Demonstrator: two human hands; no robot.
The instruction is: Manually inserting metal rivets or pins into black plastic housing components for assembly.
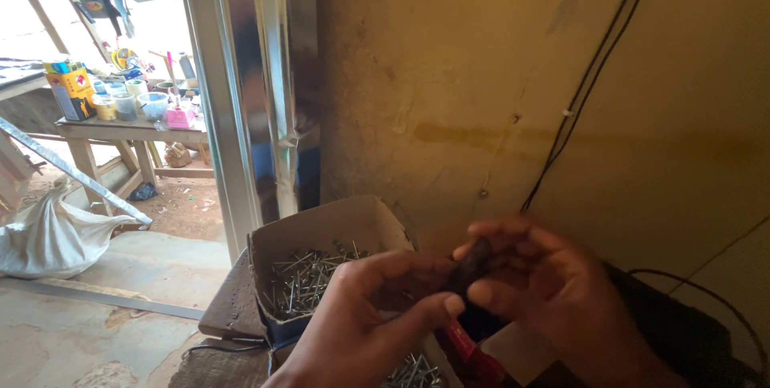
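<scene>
**Both hands closed on a small dark piece beside the nail box**

Landmark for this report: the open cardboard box of loose nails, standing on a worn wooden ledge.

Grip. The left hand lies just right of the box, its knuckles over the box's near right corner, fingers curled in and thumb pressed to the lower end of a small dark piece. The right hand, further right of the box, wraps its fingers round the upper end of the same piece. Both hands are nearly closed on it; what the piece is cannot be told, as the fingers hide most of it. A red-handled tool shows below the hands, right of the box's near side; whether either hand touches it cannot be told.

Handling, as a judgement. With so little of the piece exposed, a firm pinch at both ends and work kept close over the ledge looks soundest, so a slip lands near the box and not on the floor.

Edges and room. The box's raised flaps stand close to the left knuckles. Behind the box and hands rises a plastered wall with black cables running down it. Left of the box a metal door frame bounds the opening; beyond it lie a white sack and a cluttered table. Freest room is toward the wearer
</scene>
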